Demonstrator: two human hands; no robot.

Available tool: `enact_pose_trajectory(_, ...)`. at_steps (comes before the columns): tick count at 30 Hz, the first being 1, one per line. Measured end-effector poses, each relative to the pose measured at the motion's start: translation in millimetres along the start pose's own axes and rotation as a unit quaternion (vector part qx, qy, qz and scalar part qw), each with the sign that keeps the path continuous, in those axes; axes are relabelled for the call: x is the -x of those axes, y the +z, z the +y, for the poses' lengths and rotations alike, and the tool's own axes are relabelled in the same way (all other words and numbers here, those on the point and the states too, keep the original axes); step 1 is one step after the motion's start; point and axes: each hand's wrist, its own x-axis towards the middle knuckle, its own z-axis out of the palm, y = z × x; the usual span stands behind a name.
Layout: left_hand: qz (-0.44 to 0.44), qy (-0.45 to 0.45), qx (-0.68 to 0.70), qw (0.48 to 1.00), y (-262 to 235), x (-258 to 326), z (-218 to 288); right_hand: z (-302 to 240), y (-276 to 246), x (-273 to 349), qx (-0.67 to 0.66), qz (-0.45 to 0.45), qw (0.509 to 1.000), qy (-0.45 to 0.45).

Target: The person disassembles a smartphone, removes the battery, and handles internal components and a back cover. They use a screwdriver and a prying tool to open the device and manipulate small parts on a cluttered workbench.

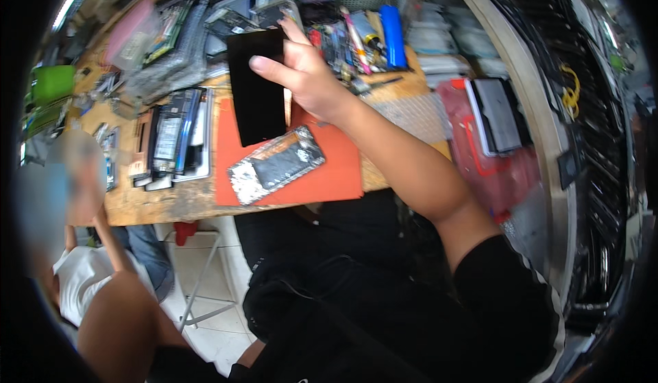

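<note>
My right hand (305,74) is closed on a black phone screen panel (255,98), the thumb on its front and the other fingers at its edge and behind. The panel is held over an orange-red mat (339,170). Below it on the mat lies an opened phone body (274,167), silver and scuffed, with a dark battery-like block inside. My left arm comes in at the lower left; its hand cannot be made out in the blurred patch near the table's left edge.
Left of the mat stand several phone parts (175,133) in a row. Behind are plastic-wrapped stacks (178,47), small tools and a blue cylinder (393,37). Bubble wrap (411,119) lies right of the mat. A person in a white shirt (96,273) is at the left, near a folding stool (195,294).
</note>
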Motion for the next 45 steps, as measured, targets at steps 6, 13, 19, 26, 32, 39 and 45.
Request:
enact_pose_trajectory(6, -0.229, -0.156, -0.303, 0.912, 4.4, 29.9, -118.2, -11.7, -4.4, 8.3, 0.035, -0.034, 0.997, 0.062)
enact_pose_trajectory(13, -0.23, -0.203, -0.329, 0.893, -17.1, 47.9, -123.2, -6.1, -6.4, 7.1, 0.022, -0.035, 0.997, 0.062)
enact_pose_trajectory(19, -0.095, -0.158, -0.342, 0.922, -56.1, 57.6, -85.5, -10.7, -22.8, -0.3, 0.131, -0.081, 0.984, 0.088)
enact_pose_trajectory(26, -0.1, -0.055, -0.094, 0.989, 35.4, 93.9, -3.6, -49.3, -41.0, 12.9, 0.033, -0.267, 0.933, 0.238)
enact_pose_trajectory(32, -0.345, -0.136, -0.118, 0.921, 149.0, 151.8, -77.0, -26.9, -23.7, 13.3, 0.093, -0.382, 0.859, 0.329)
enact_pose_trajectory(39, -0.409, -0.073, -0.043, 0.909, 146.4, 137.1, -112.4, -21.0, -15.4, 18.7, 0.059, -0.368, 0.841, 0.393)
enact_pose_trajectory(45, -0.374, -0.045, -0.11, 0.92, 145.6, 135.8, -106.2, -35.3, -12.6, 15.7, 0.113, -0.356, 0.841, 0.391)
